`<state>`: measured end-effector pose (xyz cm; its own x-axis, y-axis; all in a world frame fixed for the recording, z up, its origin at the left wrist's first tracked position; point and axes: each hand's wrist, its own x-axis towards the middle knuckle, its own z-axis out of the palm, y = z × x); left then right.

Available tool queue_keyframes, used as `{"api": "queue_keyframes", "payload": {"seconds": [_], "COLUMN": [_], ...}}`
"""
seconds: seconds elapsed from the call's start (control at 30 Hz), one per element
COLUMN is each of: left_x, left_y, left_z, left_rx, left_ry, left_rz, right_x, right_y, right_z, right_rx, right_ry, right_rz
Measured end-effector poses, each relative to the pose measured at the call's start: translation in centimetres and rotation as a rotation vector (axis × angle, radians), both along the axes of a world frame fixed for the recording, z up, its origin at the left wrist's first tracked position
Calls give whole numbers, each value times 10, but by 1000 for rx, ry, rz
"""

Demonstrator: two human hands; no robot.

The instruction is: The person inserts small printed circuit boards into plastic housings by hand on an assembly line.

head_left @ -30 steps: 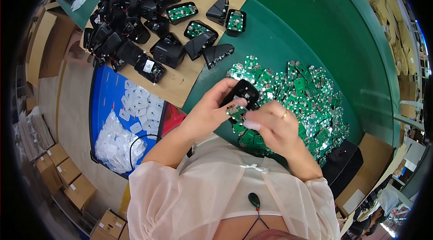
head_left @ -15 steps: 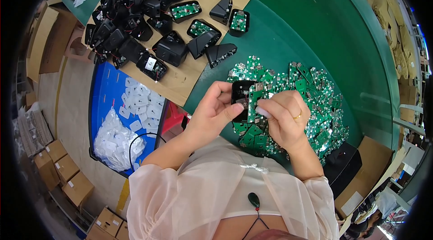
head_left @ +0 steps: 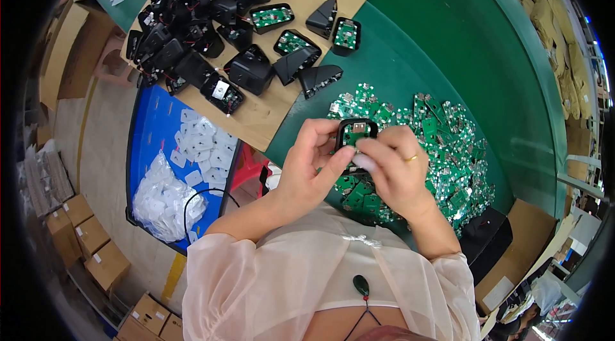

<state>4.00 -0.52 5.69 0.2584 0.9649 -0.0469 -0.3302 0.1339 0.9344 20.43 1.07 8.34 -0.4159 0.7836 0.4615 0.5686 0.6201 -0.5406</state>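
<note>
My left hand (head_left: 311,165) is closed around a small black plastic housing (head_left: 339,138), its open side facing up. A green circuit board (head_left: 362,129) lies inside the housing's rim. The fingers of my right hand (head_left: 398,165) are pinched together at the board's right and near side, and they partly cover it. Just under and to the right of my hands spreads a heap of loose green circuit boards (head_left: 451,149). Farther off are black housings with boards inside, one at the paper's edge (head_left: 346,33) and another (head_left: 271,17) lying on the paper.
Brown paper (head_left: 256,124) on the green table carries a big pile of black housings (head_left: 192,27). At left, a blue bin (head_left: 148,129) holds white flat pieces (head_left: 204,149) and a clear plastic bag (head_left: 163,206). A black box (head_left: 487,232) and cardboard stand at the right.
The circuit board, earlier tilted beside the housing's right side, now sits within its rim. My right hand has moved left, against the housing.
</note>
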Motion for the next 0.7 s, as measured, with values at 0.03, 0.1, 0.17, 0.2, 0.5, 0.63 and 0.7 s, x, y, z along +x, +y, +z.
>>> {"api": "queue_keyframes", "payload": {"seconds": [0.03,0.1,0.17,0.2,0.5,0.63,0.7], "left_x": [0,1,3,1,-16,-37,-48], "left_y": [3,6,8,10,61,136,158], "left_z": [1,3,5,9,22,17,15], "left_rx": [-12,-19,62,78,442,734,628], "left_ry": [-30,-30,82,159,536,1115,1295], "left_rz": [25,59,43,-8,146,346,187], "right_x": [-3,-7,-6,-7,-13,-4,1], "right_y": [-2,-11,-10,-8,12,18,17], "right_z": [-1,-5,-8,-9,-13,-2,-3], "right_rx": [-179,-576,-665,-636,-573,-528,-524], "right_ry": [178,540,554,523,573,407,398], "right_rz": [-8,-20,-33,-20,-44,-4,-28]}}
